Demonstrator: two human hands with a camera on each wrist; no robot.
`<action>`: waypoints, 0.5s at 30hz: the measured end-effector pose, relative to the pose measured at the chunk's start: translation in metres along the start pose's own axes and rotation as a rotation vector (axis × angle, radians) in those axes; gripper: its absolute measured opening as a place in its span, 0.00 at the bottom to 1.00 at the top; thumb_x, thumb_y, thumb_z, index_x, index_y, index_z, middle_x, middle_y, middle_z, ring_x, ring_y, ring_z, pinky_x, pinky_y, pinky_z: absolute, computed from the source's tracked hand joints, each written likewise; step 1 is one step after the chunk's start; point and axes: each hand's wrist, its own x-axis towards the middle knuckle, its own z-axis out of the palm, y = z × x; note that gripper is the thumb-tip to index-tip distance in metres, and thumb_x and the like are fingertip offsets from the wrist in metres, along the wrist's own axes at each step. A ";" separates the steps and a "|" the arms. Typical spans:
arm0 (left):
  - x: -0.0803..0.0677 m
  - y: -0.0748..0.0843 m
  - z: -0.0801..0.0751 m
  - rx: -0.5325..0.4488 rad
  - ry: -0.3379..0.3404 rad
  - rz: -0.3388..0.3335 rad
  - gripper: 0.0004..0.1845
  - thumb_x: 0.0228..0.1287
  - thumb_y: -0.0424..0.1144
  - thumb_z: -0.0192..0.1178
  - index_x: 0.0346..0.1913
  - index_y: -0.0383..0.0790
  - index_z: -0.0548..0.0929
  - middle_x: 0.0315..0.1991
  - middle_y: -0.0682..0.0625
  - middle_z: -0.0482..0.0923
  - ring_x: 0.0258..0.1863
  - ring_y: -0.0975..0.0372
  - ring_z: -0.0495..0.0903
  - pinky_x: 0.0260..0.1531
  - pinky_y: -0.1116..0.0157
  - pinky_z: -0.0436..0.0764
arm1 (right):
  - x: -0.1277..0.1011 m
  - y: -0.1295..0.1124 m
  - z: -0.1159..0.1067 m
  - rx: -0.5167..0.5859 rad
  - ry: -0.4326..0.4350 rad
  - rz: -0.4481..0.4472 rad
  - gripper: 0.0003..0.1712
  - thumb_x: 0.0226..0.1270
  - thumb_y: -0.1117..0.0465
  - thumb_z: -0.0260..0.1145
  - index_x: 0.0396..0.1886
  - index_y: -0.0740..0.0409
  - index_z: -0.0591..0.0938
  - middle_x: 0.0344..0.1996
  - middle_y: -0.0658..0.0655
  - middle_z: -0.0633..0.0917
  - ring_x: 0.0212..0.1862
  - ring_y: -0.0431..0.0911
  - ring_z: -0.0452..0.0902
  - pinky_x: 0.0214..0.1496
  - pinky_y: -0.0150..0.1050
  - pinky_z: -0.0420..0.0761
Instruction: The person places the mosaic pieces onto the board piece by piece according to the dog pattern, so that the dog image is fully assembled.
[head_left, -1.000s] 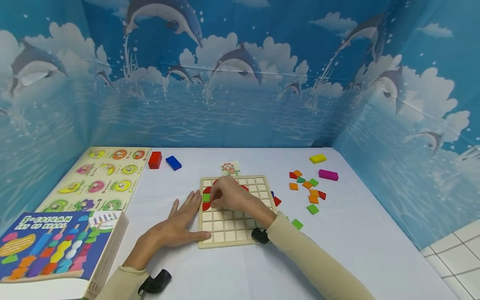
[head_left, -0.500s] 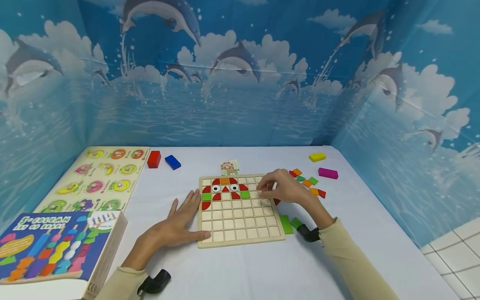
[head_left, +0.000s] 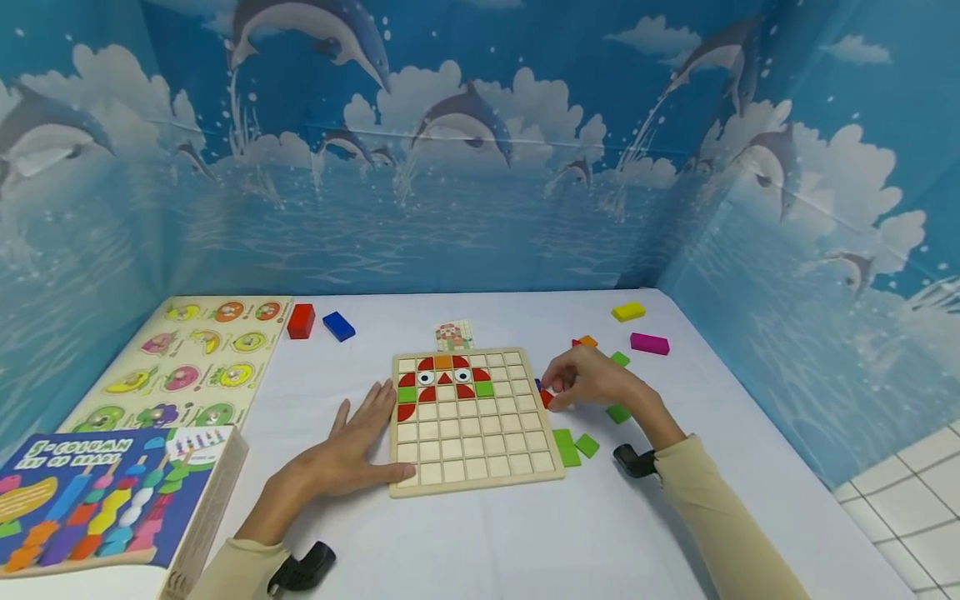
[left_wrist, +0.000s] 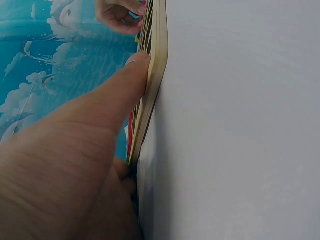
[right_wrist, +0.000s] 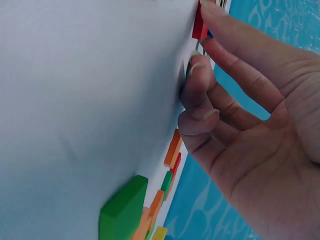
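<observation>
My left hand [head_left: 337, 457] rests at the left side of a wooden grid board [head_left: 480, 457], fingers spread along its edge and thumb over its lower-left corner. Red, green, orange and eye-patterned tiles fill part of the board's upper left. Beyond the board's right edge, my right hand [head_left: 592, 379] is low over the table. Its thumb and index finger pinch a small red tile [right_wrist: 199, 24], while its other fingers curl loosely. A bit of blue shows beside that tile. In the left wrist view, my left thumb [left_wrist: 132, 75] lies against the board's rim.
Green tiles [head_left: 566, 448] lie by the board's lower right, with more small tiles behind my right hand. A pattern card [head_left: 454, 335] is behind the board. Blocks, including a red block [head_left: 301, 321], stand farther back. A printed box [head_left: 112, 492] and fruit-picture board [head_left: 176, 358] are at left.
My right hand has left the board's upper-left tiles, moved right past its edge and down to the red tile. My left hand keeps its place on the board.
</observation>
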 end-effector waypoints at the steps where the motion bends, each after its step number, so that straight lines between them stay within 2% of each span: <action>1: 0.000 0.000 0.000 -0.001 0.000 0.000 0.66 0.65 0.65 0.72 0.88 0.34 0.44 0.90 0.41 0.36 0.88 0.45 0.30 0.81 0.36 0.25 | 0.001 0.000 0.000 -0.002 0.003 0.006 0.14 0.59 0.64 0.85 0.43 0.59 0.91 0.29 0.52 0.83 0.35 0.47 0.78 0.38 0.36 0.80; 8: 0.000 -0.004 0.002 -0.010 0.019 0.019 0.67 0.63 0.68 0.72 0.88 0.34 0.45 0.90 0.41 0.37 0.88 0.46 0.30 0.80 0.36 0.24 | 0.001 -0.002 0.002 -0.014 0.017 0.051 0.12 0.58 0.64 0.86 0.37 0.58 0.90 0.28 0.53 0.83 0.35 0.47 0.78 0.38 0.37 0.81; 15: 0.002 -0.003 0.000 0.011 -0.006 -0.023 0.67 0.63 0.66 0.73 0.88 0.36 0.44 0.90 0.43 0.35 0.89 0.48 0.29 0.81 0.38 0.23 | 0.001 -0.002 0.001 -0.013 0.026 0.028 0.13 0.57 0.64 0.86 0.33 0.58 0.88 0.27 0.52 0.85 0.33 0.46 0.79 0.39 0.38 0.84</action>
